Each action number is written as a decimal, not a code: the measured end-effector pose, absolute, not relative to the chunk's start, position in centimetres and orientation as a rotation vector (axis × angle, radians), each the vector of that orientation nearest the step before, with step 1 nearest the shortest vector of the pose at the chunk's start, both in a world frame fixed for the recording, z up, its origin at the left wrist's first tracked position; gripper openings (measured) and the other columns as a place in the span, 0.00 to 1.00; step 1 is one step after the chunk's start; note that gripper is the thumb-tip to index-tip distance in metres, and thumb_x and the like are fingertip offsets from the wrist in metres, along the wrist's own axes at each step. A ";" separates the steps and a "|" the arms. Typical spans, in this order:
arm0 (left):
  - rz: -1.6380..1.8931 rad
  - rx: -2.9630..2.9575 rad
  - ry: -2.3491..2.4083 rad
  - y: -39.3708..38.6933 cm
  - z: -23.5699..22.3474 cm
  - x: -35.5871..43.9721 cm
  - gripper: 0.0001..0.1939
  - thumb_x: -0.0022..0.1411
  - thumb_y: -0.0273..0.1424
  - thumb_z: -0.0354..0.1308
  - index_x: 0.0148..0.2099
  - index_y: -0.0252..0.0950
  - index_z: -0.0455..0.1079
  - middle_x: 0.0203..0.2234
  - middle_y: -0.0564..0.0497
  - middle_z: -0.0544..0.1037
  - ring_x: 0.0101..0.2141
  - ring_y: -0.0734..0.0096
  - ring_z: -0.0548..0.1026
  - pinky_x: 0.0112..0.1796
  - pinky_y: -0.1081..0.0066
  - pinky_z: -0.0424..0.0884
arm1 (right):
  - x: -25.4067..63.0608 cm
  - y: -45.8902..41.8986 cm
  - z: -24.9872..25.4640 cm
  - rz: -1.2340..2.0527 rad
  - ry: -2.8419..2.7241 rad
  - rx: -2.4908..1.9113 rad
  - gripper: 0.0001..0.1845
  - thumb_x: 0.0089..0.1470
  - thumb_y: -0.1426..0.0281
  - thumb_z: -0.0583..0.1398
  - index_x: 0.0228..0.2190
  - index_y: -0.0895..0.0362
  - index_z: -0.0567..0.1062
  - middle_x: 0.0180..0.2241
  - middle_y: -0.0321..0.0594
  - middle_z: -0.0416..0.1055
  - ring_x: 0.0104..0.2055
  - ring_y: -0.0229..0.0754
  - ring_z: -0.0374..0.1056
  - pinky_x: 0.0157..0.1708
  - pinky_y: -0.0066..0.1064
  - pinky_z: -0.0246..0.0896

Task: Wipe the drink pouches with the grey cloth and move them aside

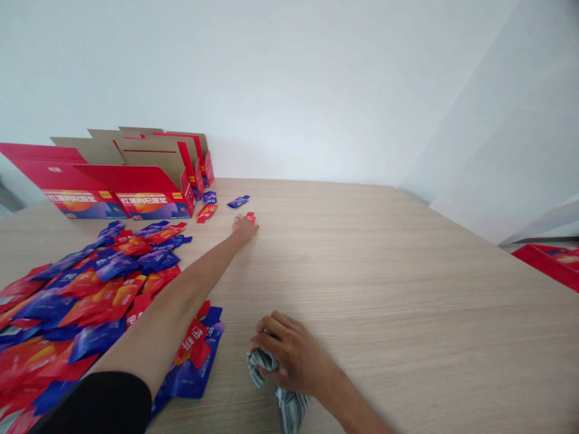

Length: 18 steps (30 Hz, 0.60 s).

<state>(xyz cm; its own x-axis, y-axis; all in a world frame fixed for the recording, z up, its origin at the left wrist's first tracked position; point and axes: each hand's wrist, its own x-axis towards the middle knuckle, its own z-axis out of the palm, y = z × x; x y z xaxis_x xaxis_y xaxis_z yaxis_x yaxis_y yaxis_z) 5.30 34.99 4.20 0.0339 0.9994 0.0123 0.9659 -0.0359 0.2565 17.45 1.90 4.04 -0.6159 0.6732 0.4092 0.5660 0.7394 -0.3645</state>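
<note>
My left hand [245, 228] reaches far across the table, its fingers closed on a small red sachet [251, 216] whose end pokes out past them. A blue sachet [238, 202] lies just beyond that hand, and a red-orange sachet [207, 213] to its left. Close to me, my right hand [296, 355] grips a grey striped cloth [292, 410], bunched between fingers and thumb and trailing toward the near edge. Under and left of my left forearm spreads a large heap of red and blue sachets [104, 283].
Several open red cardboard boxes [154, 193] stand at the back left, flaps up. Another blue sachet [210, 197] lies beside them. A white wall [316, 90] rises behind the wooden table [384, 289]. Past the table's right edge sits a red box [549, 262].
</note>
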 end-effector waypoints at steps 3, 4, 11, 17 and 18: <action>0.341 2.165 1.905 33.4 4.8 5.2 0.22 0.68 0.38 0.59 0.60 0.35 0.68 0.56 0.41 0.73 0.52 0.56 0.74 0.50 0.51 0.75 | 17.6 2.1 4.3 0.295 -2.343 -0.946 0.19 0.49 0.74 0.70 0.43 0.52 0.73 0.42 0.39 0.72 0.43 0.44 0.67 0.42 0.33 0.65; 0.362 2.176 1.838 32.9 5.1 5.1 0.22 0.68 0.38 0.59 0.60 0.35 0.68 0.56 0.41 0.73 0.51 0.56 0.75 0.50 0.51 0.75 | 17.7 2.2 4.4 0.300 -2.319 -0.950 0.19 0.49 0.76 0.70 0.42 0.52 0.73 0.42 0.39 0.72 0.43 0.44 0.67 0.42 0.33 0.65; 0.555 2.080 1.301 25.2 7.5 3.9 0.27 0.76 0.44 0.38 0.65 0.34 0.61 0.47 0.41 0.77 0.42 0.64 0.78 0.42 0.62 0.77 | 18.2 2.7 4.7 0.206 -2.085 -0.979 0.16 0.50 0.80 0.63 0.40 0.53 0.73 0.40 0.41 0.71 0.43 0.47 0.67 0.43 0.38 0.67; 0.735 1.696 0.887 12.3 5.7 0.8 0.35 0.73 0.51 0.30 0.65 0.34 0.62 0.43 0.42 0.80 0.41 0.60 0.78 0.45 0.59 0.77 | 17.9 2.2 5.0 0.152 -1.861 -0.923 0.12 0.56 0.78 0.58 0.40 0.52 0.72 0.39 0.41 0.70 0.43 0.46 0.66 0.43 0.38 0.66; 0.786 1.596 0.854 10.4 5.1 0.2 0.33 0.72 0.51 0.36 0.63 0.35 0.65 0.45 0.42 0.80 0.45 0.58 0.77 0.50 0.58 0.75 | 17.7 2.1 5.1 0.160 -1.843 -0.916 0.12 0.56 0.78 0.58 0.40 0.52 0.72 0.39 0.41 0.70 0.43 0.46 0.66 0.43 0.38 0.66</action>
